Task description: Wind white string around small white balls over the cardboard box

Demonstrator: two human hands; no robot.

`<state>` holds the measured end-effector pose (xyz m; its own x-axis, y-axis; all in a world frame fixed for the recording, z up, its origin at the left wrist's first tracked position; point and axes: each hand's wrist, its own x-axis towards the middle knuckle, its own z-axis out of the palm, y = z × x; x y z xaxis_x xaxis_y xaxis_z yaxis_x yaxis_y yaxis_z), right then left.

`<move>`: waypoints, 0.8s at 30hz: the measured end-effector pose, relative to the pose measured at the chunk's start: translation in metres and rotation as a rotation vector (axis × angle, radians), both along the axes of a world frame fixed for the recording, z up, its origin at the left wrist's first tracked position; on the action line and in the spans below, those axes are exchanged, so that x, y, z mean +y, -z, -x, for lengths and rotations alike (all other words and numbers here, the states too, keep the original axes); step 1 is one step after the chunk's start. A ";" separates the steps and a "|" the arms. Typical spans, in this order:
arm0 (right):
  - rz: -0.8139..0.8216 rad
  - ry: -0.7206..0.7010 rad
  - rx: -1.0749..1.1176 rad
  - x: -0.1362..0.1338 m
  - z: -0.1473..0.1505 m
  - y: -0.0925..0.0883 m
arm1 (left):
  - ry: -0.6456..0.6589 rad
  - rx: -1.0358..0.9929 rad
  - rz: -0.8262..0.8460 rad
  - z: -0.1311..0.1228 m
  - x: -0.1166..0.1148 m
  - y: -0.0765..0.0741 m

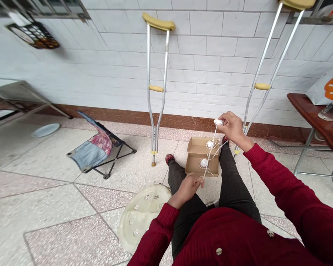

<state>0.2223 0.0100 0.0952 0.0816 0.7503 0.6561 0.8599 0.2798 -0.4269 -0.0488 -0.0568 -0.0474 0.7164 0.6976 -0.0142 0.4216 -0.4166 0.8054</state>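
Note:
My right hand (232, 126) is raised above my knees, fingers pinched round a small white ball of thread (218, 122). White thread (211, 151) runs from it down to my left hand (189, 186), whose fingers are pinched on the thread just above my left thigh. Between my feet on the floor lies an open cardboard box (195, 159) with two white thread balls (204, 163) inside. I sit with both legs in dark trousers stretched forward, sleeves dark red.
Two metal crutches (155, 88) lean against the white tiled wall, one ahead, the other crutch (269, 70) at right. A small folding stool (97, 147) stands at left. A round pale cushion (141, 216) lies by my left leg. A brown table (316, 118) holds a bottle at right.

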 end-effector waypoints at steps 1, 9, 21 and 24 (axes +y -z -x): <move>0.007 -0.006 0.001 -0.001 0.001 -0.001 | -0.070 0.051 -0.053 0.003 0.009 0.001; 0.115 -0.094 -0.119 -0.022 0.023 0.019 | -0.398 -0.451 -0.085 -0.051 0.057 -0.081; 0.177 -0.175 -0.221 -0.018 0.019 0.033 | -0.318 -0.572 0.345 -0.084 0.037 -0.069; 0.170 -0.182 -0.129 -0.013 0.018 0.038 | -0.237 -0.598 0.441 -0.073 0.032 -0.074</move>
<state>0.2041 -0.0034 0.0572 -0.1401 0.8451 0.5159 0.8524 0.3680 -0.3714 0.0242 -0.0250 0.0262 0.5221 0.8527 0.0161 -0.0989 0.0418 0.9942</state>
